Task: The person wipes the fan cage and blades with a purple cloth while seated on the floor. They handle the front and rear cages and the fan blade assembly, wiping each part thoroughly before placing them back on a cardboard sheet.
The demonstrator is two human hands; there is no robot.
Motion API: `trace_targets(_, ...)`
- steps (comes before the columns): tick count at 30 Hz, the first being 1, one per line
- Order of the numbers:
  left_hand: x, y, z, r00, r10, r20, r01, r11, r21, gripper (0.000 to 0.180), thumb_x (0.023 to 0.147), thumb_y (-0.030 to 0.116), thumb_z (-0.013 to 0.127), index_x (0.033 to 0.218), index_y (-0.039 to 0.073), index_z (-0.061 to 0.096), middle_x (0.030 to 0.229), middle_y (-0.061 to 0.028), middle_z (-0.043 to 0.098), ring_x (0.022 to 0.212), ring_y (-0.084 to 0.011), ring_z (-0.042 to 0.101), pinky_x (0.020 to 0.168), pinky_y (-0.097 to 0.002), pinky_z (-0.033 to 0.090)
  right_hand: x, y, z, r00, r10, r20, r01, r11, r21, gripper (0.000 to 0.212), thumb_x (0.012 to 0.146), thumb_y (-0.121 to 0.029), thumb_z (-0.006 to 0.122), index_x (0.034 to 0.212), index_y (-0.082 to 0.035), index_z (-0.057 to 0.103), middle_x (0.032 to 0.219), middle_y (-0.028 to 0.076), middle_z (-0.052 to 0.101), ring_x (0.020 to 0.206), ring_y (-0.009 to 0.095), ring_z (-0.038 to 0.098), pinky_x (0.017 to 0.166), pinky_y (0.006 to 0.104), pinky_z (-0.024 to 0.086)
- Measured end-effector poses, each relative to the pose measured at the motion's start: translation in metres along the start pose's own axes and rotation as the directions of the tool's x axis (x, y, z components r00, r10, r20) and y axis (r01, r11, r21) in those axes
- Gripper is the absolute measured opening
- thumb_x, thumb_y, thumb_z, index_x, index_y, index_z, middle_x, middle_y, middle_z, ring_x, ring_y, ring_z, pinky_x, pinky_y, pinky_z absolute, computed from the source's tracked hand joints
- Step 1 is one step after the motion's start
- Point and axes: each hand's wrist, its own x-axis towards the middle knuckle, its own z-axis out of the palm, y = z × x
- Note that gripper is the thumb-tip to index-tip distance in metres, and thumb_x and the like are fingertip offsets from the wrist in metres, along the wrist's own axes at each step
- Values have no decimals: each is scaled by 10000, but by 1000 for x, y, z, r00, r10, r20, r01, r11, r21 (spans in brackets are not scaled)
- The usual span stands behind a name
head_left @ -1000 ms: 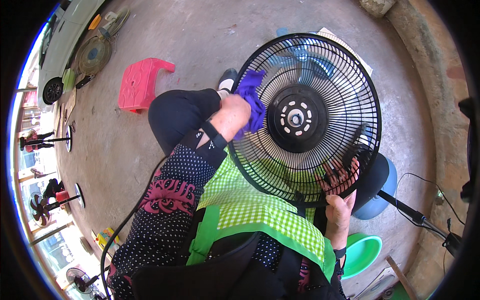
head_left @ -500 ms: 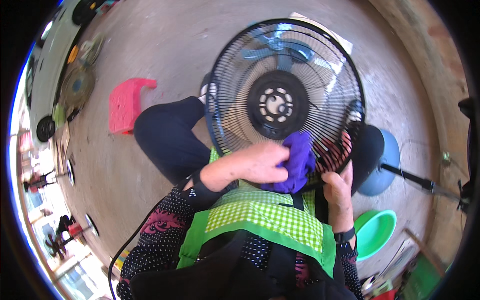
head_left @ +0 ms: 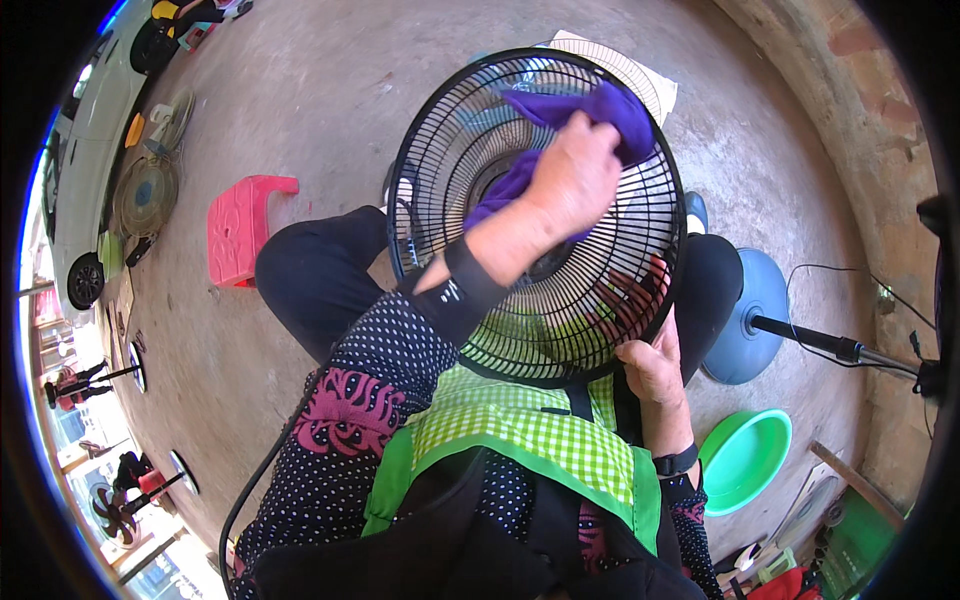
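In the head view, with the black fan guard serving as the clock's centre, the guard is standing tilted over the person's lap. The left hand is clutching a bunched purple cloth at one o'clock on the grille, and more of the cloth is showing beside the wrist, near the hub. The right hand is grasping the guard's rim at five o'clock, its thumb lying in front and its fingers showing through the wires. A green checked apron is spreading at six o'clock. A pink stool is standing at nine, a round blue base is resting at four, and a green basin is sitting farther out at five.
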Motion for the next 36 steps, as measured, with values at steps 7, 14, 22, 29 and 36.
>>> trace_targets(7,-95,17,14,904,347,251,-284,924,-255,215,800,48,569,1012,43,603,1042,-159,541,919,-364,615,780,-472,532,-4,7,-9,999,4,-53,-6,1000,-25,968,654,141,510,1557,-81,239,1451,73,440,1360,222,424,1142,385,340)
trace_targets(14,-157,-32,-18,584,135,800,71,974,-216,278,835,77,548,1096,102,641,1068,-177,639,1026,-378,622,845,-496,500,-1,4,2,996,-82,-45,80,996,-30,1029,630,74,583,1571,-84,199,1446,136,422,1350,282,433,1142,420,353)
trace_targets(22,-163,-82,-68,493,-200,847,-83,958,274,256,759,50,595,970,120,722,1008,-113,683,1001,-339,653,788,-462,531,0,3,4,998,-31,-51,30,999,-30,1053,637,72,586,1582,-116,160,1445,164,423,1341,334,455,1101,527,404)
trace_targets(29,-136,-112,-101,980,-135,148,112,982,154,720,773,335,784,1396,105,505,1433,-236,422,1317,-426,434,1069,-458,427,-5,3,4,998,-65,-24,63,997,-51,1044,639,31,573,1588,-113,164,1472,190,416,1358,361,446,1098,551,398)
trace_targets(36,-156,-90,-43,902,-314,297,296,949,105,819,770,-1,693,1486,81,303,1243,-264,476,1116,-435,569,926,-483,514,-4,0,8,998,-23,-65,18,997,-80,1055,621,35,563,1587,-108,163,1453,193,438,1344,367,463,1095,545,407)
